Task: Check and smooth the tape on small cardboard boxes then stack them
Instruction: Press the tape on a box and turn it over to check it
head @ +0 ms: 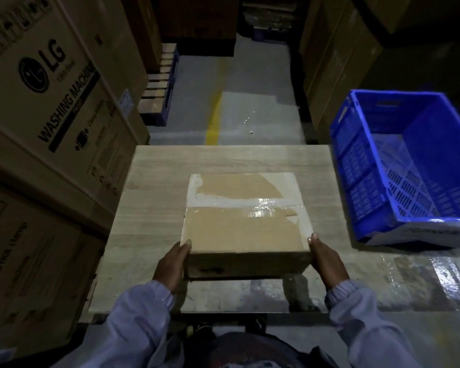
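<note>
Hands first: the left hand (171, 264) and the right hand (327, 261) each clasp a near corner of the small cardboard box (246, 232). Each thumb lies over the top edge and the fingers wrap down the side, where they are mostly hidden. Gripping the two corners leaves the whole top open to view, which suits checking the seal. The box is toward the near middle of the table (154, 181); I cannot tell whether its near edge rests there or is slightly lifted. Clear tape (252, 203) runs across the top along the flap seam, glossy and wrinkled toward the right, so that part likely needs pressing flat. A blue crate (356, 160) stands just off the table's right edge, probably within reach for the boxes. Large printed cartons (51, 83) wall in the left side.
</note>
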A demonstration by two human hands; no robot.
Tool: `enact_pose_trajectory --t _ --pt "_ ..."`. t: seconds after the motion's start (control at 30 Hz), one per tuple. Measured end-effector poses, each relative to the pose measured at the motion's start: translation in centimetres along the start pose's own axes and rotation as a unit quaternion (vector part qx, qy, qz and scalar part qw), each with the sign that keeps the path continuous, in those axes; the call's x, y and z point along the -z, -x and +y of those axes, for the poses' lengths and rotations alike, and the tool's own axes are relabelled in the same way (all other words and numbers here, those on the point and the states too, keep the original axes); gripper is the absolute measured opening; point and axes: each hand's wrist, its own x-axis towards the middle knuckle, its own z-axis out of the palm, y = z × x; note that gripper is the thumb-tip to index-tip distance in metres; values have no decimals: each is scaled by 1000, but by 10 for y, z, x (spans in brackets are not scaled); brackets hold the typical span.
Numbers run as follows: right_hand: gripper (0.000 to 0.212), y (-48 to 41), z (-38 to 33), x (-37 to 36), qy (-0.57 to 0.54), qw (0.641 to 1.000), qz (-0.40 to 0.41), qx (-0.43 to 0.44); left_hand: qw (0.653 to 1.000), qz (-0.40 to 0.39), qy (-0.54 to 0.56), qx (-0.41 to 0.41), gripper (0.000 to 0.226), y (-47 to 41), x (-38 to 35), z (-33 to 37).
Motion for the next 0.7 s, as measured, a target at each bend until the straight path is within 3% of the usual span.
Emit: enact_pose_trajectory --t 0.1,0.17,0.2,0.3,0.4,0.53,0.6,0.7 --pt "67 9 -18 8 -38 998 19 44 998 10 26 -49 60 -1 13 11" --pt "55 19 -31 12 -52 995 3 90 996 4 5 -89 31 6 19 25" --pt "46 25 -38 13 -48 992 -10 116 994 -5 -16 -111 28 8 21 29" --pt "38 32 -51 16 -47 982 -48 177 987 -5 -62 -146 49 15 25 41" --pt "46 31 -54 11 -49 979 -44 194 988 22 -74 -135 50 12 28 42" --pt "44 20 -40 -1 -21 981 -30 188 989 -4 -101 -106 62 10 23 32" --pt "43 18 -36 -6 -25 984 -20 178 991 -2 -90 -99 72 5 21 27" --pt "47 11 -41 -12 -9 982 -5 189 995 -3 -38 -88 67 -7 18 33"
